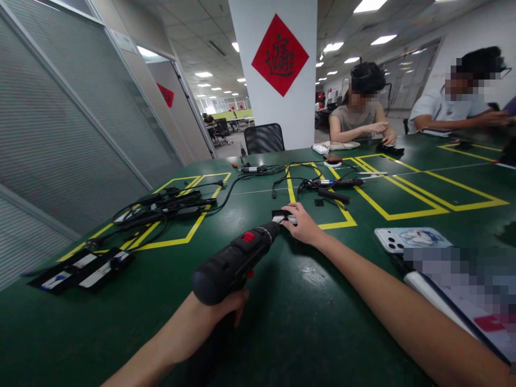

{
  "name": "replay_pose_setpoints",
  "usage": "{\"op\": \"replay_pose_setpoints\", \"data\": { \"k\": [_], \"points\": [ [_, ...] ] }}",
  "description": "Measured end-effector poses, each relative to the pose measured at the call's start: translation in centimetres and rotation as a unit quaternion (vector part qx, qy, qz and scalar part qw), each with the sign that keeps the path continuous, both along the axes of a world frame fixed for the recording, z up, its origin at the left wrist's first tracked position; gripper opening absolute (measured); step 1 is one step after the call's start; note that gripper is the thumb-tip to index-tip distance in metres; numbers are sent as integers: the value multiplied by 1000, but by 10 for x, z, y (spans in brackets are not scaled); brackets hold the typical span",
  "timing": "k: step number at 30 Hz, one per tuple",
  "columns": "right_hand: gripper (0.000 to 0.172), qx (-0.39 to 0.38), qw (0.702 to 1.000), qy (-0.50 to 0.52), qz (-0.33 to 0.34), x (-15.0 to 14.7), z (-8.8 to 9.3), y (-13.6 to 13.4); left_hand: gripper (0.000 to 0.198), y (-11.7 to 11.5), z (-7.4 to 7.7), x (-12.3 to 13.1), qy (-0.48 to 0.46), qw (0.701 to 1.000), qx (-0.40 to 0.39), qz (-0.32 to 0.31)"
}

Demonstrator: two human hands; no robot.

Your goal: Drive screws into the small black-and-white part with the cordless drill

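Observation:
A black cordless drill [237,259] with red switches points away from me, toward the middle of the green table. My left hand [221,309] is wrapped round its handle, partly hidden under the drill body. Ahead of the drill, my right hand [299,223] holds a small white piece [291,219] down at the table, its fingers closed on it. The drill's tip reaches the left side of this piece; whether they touch is too small to tell. A black part [278,213] shows just behind the piece.
Black cables [177,203] and black-and-white packs [97,271] lie at the left. Beyond my right hand are a screwdriver-like tool [342,183] and a black bar [334,195]. A phone [413,239] lies at the right. Two people sit across the table [314,322].

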State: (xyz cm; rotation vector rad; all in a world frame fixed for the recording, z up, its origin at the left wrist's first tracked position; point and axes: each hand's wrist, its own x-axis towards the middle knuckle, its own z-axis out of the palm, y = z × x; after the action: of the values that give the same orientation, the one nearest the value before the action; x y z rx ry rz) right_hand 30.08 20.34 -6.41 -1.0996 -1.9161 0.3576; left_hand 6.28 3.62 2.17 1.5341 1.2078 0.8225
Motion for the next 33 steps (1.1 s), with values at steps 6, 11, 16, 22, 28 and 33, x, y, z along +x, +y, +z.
{"op": "replay_pose_setpoints", "data": {
  "k": [6,11,16,22,28,33],
  "points": [
    [39,8,1000,4,3,4,-4,10,33,-4,22,16,154,983,-94,-15],
    [39,17,1000,-8,5,6,-4,10,34,-4,24,21,177,978,-111,-21],
    [38,27,999,-25,8,4,0,5,34,-4,24,15,146,982,-118,-25],
    [38,26,999,-34,8,2,-1,4,27,-8,28,18,139,983,-119,-33],
    [40,27,999,-39,1,3,-2,3,29,-8,28,17,150,980,-122,-38],
    [40,33,998,-51,0,2,0,-1,27,-12,28,17,166,979,-112,-31]
  ]
}}
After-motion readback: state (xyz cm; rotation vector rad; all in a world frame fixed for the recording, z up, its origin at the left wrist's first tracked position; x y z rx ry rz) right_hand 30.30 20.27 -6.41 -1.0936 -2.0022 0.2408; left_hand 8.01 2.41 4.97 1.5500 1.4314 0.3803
